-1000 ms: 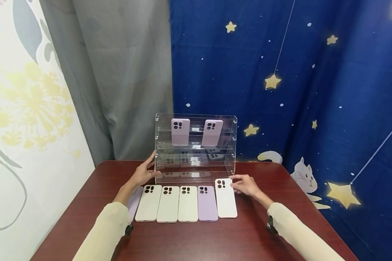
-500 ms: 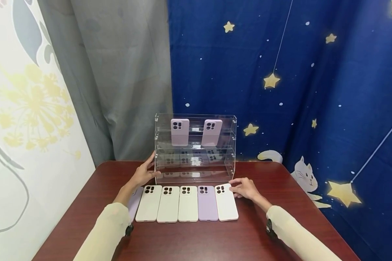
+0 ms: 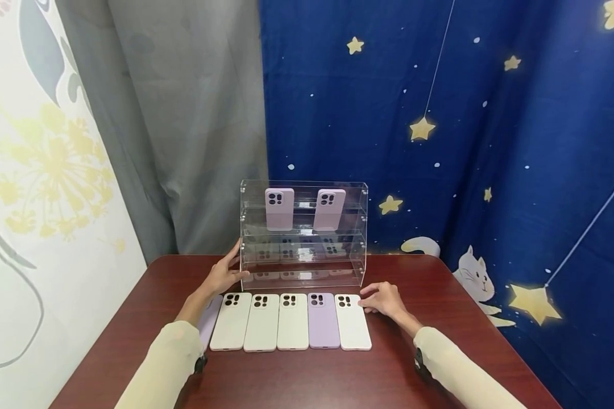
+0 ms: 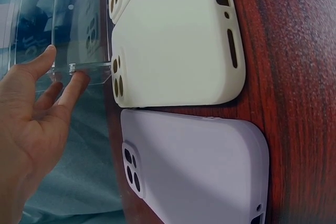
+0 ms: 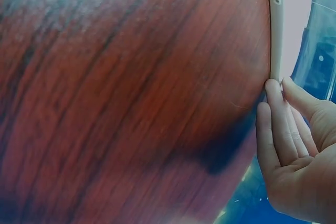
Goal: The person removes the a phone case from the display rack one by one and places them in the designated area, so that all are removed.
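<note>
A clear acrylic display stand (image 3: 303, 250) with stepped shelves stands at the back of the table. My left hand (image 3: 222, 277) holds its left side panel, thumb at the front edge and fingers on the outer side. Two lilac phone cases (image 3: 279, 209) lean on the upper shelves. In front lies a row of phone cases: a lilac one (image 3: 211, 318) at the left, partly hidden by my left arm, several off-white ones (image 3: 261, 324), and another lilac one (image 3: 324, 321). At the right end, my right hand (image 3: 386, 299) pinches the upper right corner of a white phone case (image 3: 354, 324).
The dark red wooden table (image 3: 307, 380) runs out in front of the row and to both sides. A grey curtain (image 3: 199, 125) and a blue starry curtain (image 3: 368, 113) hang behind it. At the left stands a white patterned panel (image 3: 41, 216).
My right hand has lowered the white phone case and drawn it slightly toward me, so it now lies flat and level with the row. My left hand stays at the stand.
</note>
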Motion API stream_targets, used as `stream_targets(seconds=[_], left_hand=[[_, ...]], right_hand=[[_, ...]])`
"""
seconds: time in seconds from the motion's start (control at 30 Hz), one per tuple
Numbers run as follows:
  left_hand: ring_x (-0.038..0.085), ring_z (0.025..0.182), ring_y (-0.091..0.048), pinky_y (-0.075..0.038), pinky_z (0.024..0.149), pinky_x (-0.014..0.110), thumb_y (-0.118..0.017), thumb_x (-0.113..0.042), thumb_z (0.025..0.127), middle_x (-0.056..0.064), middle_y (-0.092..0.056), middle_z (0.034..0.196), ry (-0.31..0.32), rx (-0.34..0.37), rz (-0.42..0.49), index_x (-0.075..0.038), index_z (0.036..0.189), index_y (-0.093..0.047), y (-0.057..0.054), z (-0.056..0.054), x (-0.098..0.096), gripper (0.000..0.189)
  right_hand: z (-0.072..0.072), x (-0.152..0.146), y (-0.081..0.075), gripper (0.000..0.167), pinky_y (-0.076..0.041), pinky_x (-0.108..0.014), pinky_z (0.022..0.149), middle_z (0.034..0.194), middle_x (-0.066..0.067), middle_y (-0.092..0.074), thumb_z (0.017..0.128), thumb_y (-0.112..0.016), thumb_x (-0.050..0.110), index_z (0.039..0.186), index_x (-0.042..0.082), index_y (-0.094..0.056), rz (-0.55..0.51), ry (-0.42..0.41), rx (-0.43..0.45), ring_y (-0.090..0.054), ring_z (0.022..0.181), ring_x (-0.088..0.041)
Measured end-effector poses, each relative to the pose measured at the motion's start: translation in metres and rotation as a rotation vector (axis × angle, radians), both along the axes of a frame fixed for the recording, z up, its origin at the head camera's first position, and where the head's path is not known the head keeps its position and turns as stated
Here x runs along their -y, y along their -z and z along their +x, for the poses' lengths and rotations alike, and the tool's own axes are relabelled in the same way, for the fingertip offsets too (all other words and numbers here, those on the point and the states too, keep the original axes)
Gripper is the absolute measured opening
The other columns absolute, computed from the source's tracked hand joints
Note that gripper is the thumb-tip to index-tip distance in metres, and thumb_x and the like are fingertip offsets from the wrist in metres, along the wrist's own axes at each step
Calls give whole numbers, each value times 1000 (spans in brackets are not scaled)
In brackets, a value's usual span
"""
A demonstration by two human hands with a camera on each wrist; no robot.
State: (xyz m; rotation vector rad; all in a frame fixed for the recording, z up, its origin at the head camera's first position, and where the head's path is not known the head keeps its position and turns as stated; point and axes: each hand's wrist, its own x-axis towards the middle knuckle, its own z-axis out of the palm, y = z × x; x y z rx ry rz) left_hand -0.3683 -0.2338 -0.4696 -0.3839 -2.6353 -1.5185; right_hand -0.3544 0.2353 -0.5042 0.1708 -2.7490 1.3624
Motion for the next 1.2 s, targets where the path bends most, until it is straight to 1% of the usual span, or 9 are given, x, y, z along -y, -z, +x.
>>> stream_targets(seconds=[0.23, 0.37, 0.47, 0.53, 0.7, 0.8, 0.93, 1.03, 1.2], left_hand=[[50, 137, -48, -53, 102, 55, -70, -1, 98, 25, -6, 171, -8, 24, 8, -31, 168, -3, 2, -2, 2, 102], [51, 138, -47, -54, 101, 54, -71, -2, 97, 25, -6, 171, 4, 17, 18, -31, 169, -4, 3, -5, 3, 102], [51, 135, -51, -56, 99, 52, -73, -2, 96, 25, -8, 171, 9, 23, 33, -31, 169, -5, 4, -5, 3, 103], [51, 132, -53, -56, 98, 52, -74, -2, 96, 25, -9, 171, 3, 31, 42, -32, 168, -6, 4, -5, 4, 104], [51, 132, -53, -56, 99, 53, -75, -1, 95, 26, -10, 171, 0, 24, 38, -32, 168, -5, 4, -5, 4, 105], [52, 131, -53, -55, 99, 54, -74, 0, 95, 28, -10, 170, 10, 9, 36, -31, 168, -5, 3, -5, 4, 105], [52, 132, -53, -55, 100, 54, -72, 2, 96, 28, -10, 170, 10, 9, 39, -30, 169, -5, 2, -4, 3, 104], [52, 134, -51, -54, 100, 54, -71, 3, 96, 28, -9, 170, 6, 18, 39, -29, 169, -5, 2, -2, 3, 104], [52, 137, -48, -54, 101, 54, -72, 2, 96, 27, -8, 171, 1, 16, 35, -29, 169, -5, 3, -3, 2, 104]], right_hand=[[-4, -1, -12, 28, -63, -41, 59, 73, -8, -77, 81, -88, 5, 105, -4, -79, 9, -52, -59, -77, 65, -28], [-11, 0, -22, 28, -61, -33, 57, 72, -2, -78, 82, -88, 8, 107, -1, -80, 58, -39, -94, -77, 68, -28], [-17, 2, -31, 30, -56, -23, 54, 71, 0, -77, 82, -89, 11, 108, 1, -80, 84, -28, -126, -77, 69, -27], [-20, 4, -37, 31, -54, -21, 57, 73, -1, -78, 82, -88, 12, 110, 1, -80, 107, -36, -157, -77, 70, -26], [-28, 5, -53, 34, -48, -23, 64, 83, -4, -80, 82, -88, 16, 113, 4, -80, 155, -31, -232, -78, 82, -23], [-34, 5, -64, 34, -47, -24, 66, 87, -6, -80, 83, -88, 15, 114, 4, -80, 135, -24, -267, -78, 89, -26], [-43, 4, -81, 33, -44, -20, 62, 92, -8, -80, 86, -86, 15, 117, 4, -79, 91, -28, -306, -78, 92, -28], [-48, 6, -92, 33, -36, -20, 52, 95, -9, -80, 88, -85, 16, 119, 5, -78, 77, -23, -323, -78, 89, -29], [-55, 12, -106, 35, -42, -19, 50, 97, -10, -80, 90, -83, 19, 122, 6, -77, 78, -14, -336, -78, 85, -27]])
